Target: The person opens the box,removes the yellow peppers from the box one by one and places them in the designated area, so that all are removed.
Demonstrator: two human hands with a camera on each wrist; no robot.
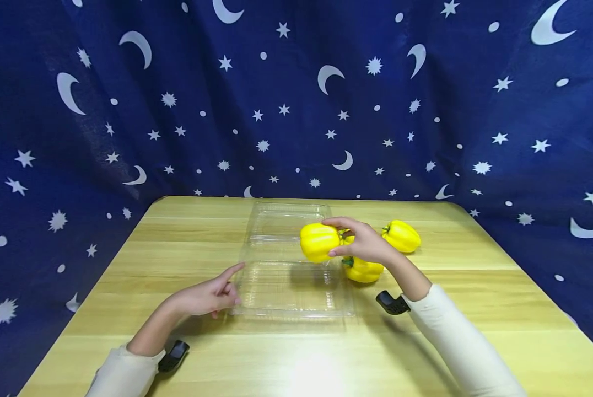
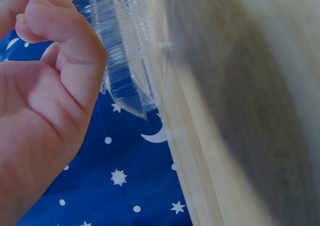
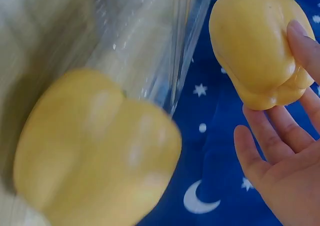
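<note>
My right hand [image 1: 366, 241] grips a yellow bell pepper [image 1: 319, 242] between thumb and fingers, over the right side of a clear plastic clamshell box [image 1: 281, 315]. The pepper's stem end faces the palm; its rounded bottom points left. In the right wrist view the held pepper [image 3: 257, 45] sits at the fingertips. My left hand [image 1: 204, 296] is at the box's left edge, index finger extended along it and the other fingers bent. In the left wrist view, the bent fingers [image 2: 75, 45] overlap the box wall [image 2: 125, 50].
A second yellow pepper [image 1: 365, 271] lies on the wooden table [image 1: 455, 331] just right of the box, under my right wrist. Another pepper [image 1: 403, 237] lies farther back to the right. The box's raised lid half [image 1: 289, 212] lies toward the table's far edge, before a dark blue star-patterned curtain [image 1: 296, 82].
</note>
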